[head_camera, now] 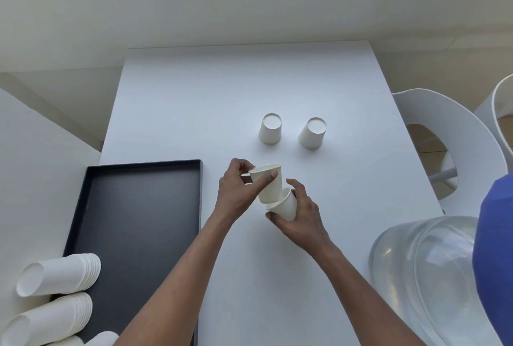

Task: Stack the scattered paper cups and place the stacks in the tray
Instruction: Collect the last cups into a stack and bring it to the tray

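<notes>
Over the middle of the white table [249, 90], my left hand [236, 193] grips a white paper cup [269, 184] near its rim. Its base sits in the mouth of a second paper cup [286, 207], which my right hand [302, 220] holds from below. Two more paper cups stand upside down farther back, one on the left [270, 129] and one on the right [312, 133]. The black tray [138, 220] lies at the left. Stacks of cups lie on their sides at its near left corner: one stack [59, 273] above another [50, 318].
A white chair [449, 134] stands at the table's right side. A clear plastic water bottle [422, 276] and a blue object [497, 248] fill the near right corner. A white wall runs behind the table.
</notes>
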`<state>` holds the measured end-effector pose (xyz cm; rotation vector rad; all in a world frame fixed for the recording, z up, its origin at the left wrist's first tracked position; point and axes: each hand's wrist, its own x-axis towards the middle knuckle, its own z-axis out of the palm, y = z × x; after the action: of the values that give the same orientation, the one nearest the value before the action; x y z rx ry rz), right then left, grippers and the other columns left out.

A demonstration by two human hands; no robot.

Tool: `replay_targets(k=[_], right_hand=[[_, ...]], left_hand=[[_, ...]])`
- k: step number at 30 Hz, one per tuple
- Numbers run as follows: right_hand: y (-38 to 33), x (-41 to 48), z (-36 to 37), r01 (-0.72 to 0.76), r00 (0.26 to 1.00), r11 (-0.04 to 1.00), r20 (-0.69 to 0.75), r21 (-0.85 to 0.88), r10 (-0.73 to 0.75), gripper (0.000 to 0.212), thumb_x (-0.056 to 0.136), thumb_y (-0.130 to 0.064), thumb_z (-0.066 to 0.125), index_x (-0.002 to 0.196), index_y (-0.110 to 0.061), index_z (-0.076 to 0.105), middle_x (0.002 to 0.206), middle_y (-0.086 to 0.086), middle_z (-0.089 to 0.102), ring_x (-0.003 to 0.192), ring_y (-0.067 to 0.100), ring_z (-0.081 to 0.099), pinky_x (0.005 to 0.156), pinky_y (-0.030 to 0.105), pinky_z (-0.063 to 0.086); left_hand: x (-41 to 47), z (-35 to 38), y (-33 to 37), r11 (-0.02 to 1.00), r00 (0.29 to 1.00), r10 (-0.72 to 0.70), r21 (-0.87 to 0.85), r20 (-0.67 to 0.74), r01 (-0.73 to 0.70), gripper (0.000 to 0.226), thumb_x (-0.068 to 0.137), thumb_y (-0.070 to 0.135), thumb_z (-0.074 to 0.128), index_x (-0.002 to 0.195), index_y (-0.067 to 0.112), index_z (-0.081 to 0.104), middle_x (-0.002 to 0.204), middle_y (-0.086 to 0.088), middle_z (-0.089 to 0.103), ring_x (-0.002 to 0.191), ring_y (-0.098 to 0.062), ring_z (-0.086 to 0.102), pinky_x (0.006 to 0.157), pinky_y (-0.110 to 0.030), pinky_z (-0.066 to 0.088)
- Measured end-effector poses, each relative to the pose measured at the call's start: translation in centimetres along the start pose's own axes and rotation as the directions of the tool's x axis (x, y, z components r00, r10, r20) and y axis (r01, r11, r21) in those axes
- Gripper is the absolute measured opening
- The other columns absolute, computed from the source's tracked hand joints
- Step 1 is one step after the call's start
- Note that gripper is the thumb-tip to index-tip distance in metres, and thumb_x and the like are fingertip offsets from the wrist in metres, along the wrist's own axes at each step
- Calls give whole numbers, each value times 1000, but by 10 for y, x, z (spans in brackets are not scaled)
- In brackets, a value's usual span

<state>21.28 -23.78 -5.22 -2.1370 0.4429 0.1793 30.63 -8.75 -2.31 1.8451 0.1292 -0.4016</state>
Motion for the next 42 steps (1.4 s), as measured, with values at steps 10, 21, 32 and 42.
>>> replay_targets(k=[10,21,32,42], right_hand=[[-6,6,2,35,996,997,-88,70,-29,76,78,-51,78,140,-41,36,121,-14,64,107,16,62,87,42,56],[9,9,-4,44,993,999,-112,14,-42,83,81,-48,78,150,-36,34,132,-8,57,119,16,55,98,38,50],[27,8,-16,-1,986,999,-164,32,6,85,83,-47,78,152,-30,31,146,-7,50,130,17,49,104,35,45],[34,11,-20,0,986,1000,-169,28,5,85,83,-48,77,152,-32,29,148,-7,48,132,17,47,106,39,45]], left_hand=[[-17,24,-10,995,992,-59,86,111,50,34,86,61,72,100,30,75,101,8,72,92,-1,68,87,-29,58],[17,32,-2,940,994,47,333,100,-78,63,89,59,70,137,19,61,130,2,63,125,-18,56,106,-32,43],[117,43,62,492,929,215,789,300,-368,83,95,34,66,161,28,17,166,1,14,149,-31,17,99,-48,52],[116,56,65,241,941,51,910,335,-337,48,94,23,62,141,29,52,136,-4,43,124,-29,46,76,-38,42]])
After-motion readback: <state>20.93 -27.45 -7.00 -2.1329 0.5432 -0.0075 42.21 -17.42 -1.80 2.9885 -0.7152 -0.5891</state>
